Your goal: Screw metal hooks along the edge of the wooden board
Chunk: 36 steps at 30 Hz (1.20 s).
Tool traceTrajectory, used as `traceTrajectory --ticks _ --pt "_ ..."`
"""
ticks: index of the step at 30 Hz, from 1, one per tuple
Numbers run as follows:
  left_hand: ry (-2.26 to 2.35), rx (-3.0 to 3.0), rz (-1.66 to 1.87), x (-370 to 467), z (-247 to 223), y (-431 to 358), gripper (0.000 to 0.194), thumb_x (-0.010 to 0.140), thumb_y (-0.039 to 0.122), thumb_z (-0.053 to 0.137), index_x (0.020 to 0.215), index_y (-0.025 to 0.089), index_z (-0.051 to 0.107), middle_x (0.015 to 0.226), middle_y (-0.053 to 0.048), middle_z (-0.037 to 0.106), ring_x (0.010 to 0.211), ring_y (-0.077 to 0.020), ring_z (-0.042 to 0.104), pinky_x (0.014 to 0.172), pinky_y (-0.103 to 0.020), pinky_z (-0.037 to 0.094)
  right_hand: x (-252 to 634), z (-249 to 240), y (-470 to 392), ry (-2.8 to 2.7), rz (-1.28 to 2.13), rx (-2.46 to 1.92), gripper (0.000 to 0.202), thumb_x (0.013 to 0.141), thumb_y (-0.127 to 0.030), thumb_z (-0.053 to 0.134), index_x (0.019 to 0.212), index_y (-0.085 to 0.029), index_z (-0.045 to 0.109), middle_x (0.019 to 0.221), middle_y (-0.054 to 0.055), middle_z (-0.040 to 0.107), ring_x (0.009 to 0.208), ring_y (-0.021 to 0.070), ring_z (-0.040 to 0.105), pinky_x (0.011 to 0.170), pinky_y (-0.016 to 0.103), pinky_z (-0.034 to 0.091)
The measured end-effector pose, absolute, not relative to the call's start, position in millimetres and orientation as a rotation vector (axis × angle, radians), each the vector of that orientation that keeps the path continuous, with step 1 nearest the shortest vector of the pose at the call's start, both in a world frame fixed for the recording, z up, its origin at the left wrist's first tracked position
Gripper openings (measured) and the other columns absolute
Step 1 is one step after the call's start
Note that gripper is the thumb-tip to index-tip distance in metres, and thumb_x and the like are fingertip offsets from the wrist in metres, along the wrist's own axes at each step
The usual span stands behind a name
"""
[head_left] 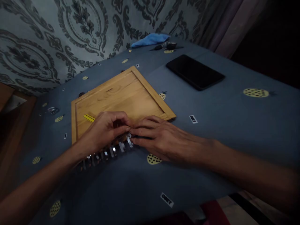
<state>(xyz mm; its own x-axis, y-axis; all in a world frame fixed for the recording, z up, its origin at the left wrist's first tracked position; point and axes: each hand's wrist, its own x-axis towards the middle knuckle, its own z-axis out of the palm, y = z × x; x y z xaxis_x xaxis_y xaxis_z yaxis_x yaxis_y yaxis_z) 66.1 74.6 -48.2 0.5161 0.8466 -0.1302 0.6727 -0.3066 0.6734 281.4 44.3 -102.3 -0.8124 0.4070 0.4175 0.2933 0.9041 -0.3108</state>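
Note:
A framed wooden board [117, 97] lies on the cloth-covered table. Along its near edge runs a row of several shiny curved metal rings [113, 151]. My left hand [106, 128] is over this edge, thumb and forefinger pinched together; what lies between them is too small to make out. From the right, my right hand [164, 137] reaches in with its fingers held close. Its fingertips meet those of my left hand and close about the rightmost metal ring [129, 140]. A yellow strip with a dark line [89, 117] rests on the board, partly behind my left hand.
A black phone-like slab [195, 72] lies on the blue patterned tablecloth [222, 125] at the right. Farther back are a blue cloth [150, 40] and some keys [167, 46]. A small clear object [53, 110] is at the left. A patterned curtain [84, 31] hangs behind.

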Motion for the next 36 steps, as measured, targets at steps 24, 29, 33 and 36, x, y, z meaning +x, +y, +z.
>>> traceTrajectory --ticks 24,29,33,36 --pt "1.561 2.462 0.435 66 -64 3 0.061 0.083 0.033 0.075 0.132 0.026 0.04 0.113 -0.003 0.068 0.108 -0.026 0.062 0.092 -0.043 0.05 280 -110 45 -2.521 0.306 -0.458 0.027 0.098 -0.014 0.048 0.117 -0.015 0.067 0.123 0.01 0.07 0.119 0.0255 0.057 0.099 0.047 0.048" --pt "1.589 2.328 0.49 68 -69 5 0.067 0.078 0.025 0.079 0.132 0.027 0.039 0.11 -0.002 0.068 0.105 -0.0262 0.062 0.092 -0.045 0.049 282 -106 53 -2.354 0.383 -0.489 0.023 0.098 -0.013 0.051 0.112 -0.014 0.069 0.114 0.01 0.071 0.108 0.0217 0.061 0.093 0.039 0.051" --pt "1.592 2.295 0.49 67 -68 5 0.068 0.077 0.023 0.079 0.131 0.027 0.038 0.108 -0.002 0.068 0.105 -0.0264 0.062 0.091 -0.045 0.05 275 -93 70 -2.432 0.533 -0.692 0.017 0.096 -0.014 0.055 0.097 -0.016 0.072 0.089 0.005 0.068 0.081 0.0156 0.063 0.071 0.028 0.048" --pt "1.587 2.297 0.486 65 -67 4 0.07 0.078 0.026 0.079 0.133 0.027 0.036 0.111 -0.004 0.067 0.108 -0.0279 0.061 0.091 -0.046 0.049 263 -85 85 -2.516 0.642 -0.764 0.013 0.09 -0.008 0.061 0.09 -0.015 0.072 0.084 0.003 0.068 0.074 0.0135 0.062 0.066 0.025 0.043"
